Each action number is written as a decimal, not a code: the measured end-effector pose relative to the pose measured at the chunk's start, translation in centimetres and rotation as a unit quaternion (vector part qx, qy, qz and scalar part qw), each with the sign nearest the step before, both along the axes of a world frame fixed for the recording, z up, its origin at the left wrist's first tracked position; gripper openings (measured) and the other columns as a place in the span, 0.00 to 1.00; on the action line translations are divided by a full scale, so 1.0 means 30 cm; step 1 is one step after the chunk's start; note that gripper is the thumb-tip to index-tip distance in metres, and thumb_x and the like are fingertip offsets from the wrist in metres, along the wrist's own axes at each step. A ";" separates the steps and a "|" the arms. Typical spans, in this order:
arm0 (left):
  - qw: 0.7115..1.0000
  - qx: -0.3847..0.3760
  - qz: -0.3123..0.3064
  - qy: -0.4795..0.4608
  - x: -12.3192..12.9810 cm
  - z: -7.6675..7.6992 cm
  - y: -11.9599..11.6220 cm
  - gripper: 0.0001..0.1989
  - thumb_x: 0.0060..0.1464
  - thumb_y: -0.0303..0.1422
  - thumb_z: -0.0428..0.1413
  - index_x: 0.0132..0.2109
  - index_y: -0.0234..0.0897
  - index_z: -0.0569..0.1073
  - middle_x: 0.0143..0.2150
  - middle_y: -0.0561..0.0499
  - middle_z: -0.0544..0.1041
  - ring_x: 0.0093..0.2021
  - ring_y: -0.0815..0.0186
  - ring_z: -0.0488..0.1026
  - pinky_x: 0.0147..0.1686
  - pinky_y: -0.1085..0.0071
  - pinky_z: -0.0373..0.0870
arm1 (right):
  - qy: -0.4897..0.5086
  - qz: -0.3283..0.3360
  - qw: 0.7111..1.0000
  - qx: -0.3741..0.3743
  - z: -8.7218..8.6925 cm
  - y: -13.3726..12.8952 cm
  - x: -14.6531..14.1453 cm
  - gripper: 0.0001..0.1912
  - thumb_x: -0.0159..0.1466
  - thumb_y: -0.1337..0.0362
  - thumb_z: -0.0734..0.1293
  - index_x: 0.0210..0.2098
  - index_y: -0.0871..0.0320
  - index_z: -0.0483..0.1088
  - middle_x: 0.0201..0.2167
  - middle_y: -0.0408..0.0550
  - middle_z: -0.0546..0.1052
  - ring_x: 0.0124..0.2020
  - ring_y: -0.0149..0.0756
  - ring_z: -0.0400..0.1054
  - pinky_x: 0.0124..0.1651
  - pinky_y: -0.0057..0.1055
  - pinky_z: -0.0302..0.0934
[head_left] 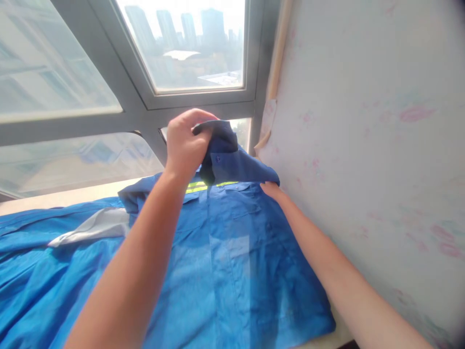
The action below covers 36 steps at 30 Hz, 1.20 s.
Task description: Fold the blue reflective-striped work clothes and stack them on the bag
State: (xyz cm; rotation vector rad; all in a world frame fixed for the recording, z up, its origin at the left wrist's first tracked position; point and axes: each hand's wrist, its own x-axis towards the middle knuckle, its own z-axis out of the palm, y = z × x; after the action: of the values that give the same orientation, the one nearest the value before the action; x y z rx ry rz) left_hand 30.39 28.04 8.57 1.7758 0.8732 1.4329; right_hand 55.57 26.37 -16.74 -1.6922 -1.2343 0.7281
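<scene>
1. Left hand [189, 143] is up high, thumb and fingers pinched together, bare forearm [145, 257] angling up from below.
2. Right hand [271, 190] sits lower, fingers partly hidden, so can't really tell its grip; that arm's stretched way out.

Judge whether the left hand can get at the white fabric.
Probably yes, if it lets go: the left hand grips raised blue cloth, but the white fabric lies exposed near its forearm.
</scene>
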 end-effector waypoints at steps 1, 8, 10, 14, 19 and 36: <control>0.998 0.049 0.015 0.045 0.005 0.046 0.041 0.10 0.48 0.18 0.60 0.38 0.31 0.81 0.38 0.53 0.80 0.44 0.65 0.72 0.59 0.63 0.65 | -0.008 0.003 1.000 -0.012 -0.006 0.001 0.009 0.17 0.56 0.69 0.69 0.46 0.57 0.76 0.57 0.54 0.76 0.66 0.53 0.63 0.71 0.50 0.51; 0.998 0.008 0.056 -0.012 -0.002 0.149 0.274 0.16 0.55 0.18 0.57 0.52 0.17 0.73 0.36 0.53 0.78 0.36 0.70 0.74 0.49 0.55 0.73 | -0.001 0.017 1.000 -0.003 0.009 -0.039 0.037 0.22 0.57 0.73 0.65 0.50 0.55 0.77 0.58 0.47 0.76 0.64 0.42 0.66 0.70 0.42 0.54; 0.991 -0.079 0.045 -0.094 -0.007 0.162 0.311 0.23 0.58 0.16 0.56 0.60 0.17 0.65 0.45 0.48 0.79 0.36 0.75 0.74 0.48 0.60 0.74 | 0.011 0.002 1.000 0.012 0.033 -0.035 0.038 0.21 0.60 0.70 0.65 0.52 0.56 0.75 0.57 0.48 0.77 0.62 0.40 0.68 0.66 0.41 0.60; 0.981 -0.123 -0.004 -0.148 -0.001 0.196 0.310 0.24 0.62 0.14 0.49 0.64 0.19 0.57 0.59 0.42 0.75 0.47 0.75 0.76 0.47 0.71 0.73 | 0.011 -0.050 0.999 -0.008 0.099 -0.007 0.044 0.16 0.65 0.62 0.62 0.48 0.60 0.76 0.47 0.55 0.82 0.47 0.41 0.78 0.46 0.35 0.72; 0.995 -0.077 -0.040 -0.053 0.077 0.258 0.214 0.24 0.61 0.16 0.49 0.64 0.18 0.61 0.53 0.44 0.78 0.49 0.65 0.79 0.47 0.66 0.72 | -0.119 -0.077 0.990 -0.020 0.265 -0.034 0.072 0.16 0.62 0.52 0.69 0.30 0.59 0.77 0.28 0.53 0.81 0.39 0.46 0.77 0.46 0.39 0.70; 0.978 -0.072 -0.187 -0.060 0.429 0.247 0.119 0.18 0.46 0.19 0.53 0.47 0.22 0.74 0.37 0.53 0.84 0.37 0.68 0.81 0.33 0.74 0.68 | -0.465 -0.095 0.853 0.215 1.138 -0.217 0.122 0.20 0.68 0.55 0.63 0.38 0.67 0.78 0.43 0.52 0.82 0.44 0.33 0.74 0.49 0.37 0.61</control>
State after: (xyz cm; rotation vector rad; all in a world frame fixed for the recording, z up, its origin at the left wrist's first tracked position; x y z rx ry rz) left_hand 43.27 31.60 15.98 1.6233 0.5301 1.1853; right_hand 59.24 19.85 17.39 -1.7624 -1.6547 -0.5678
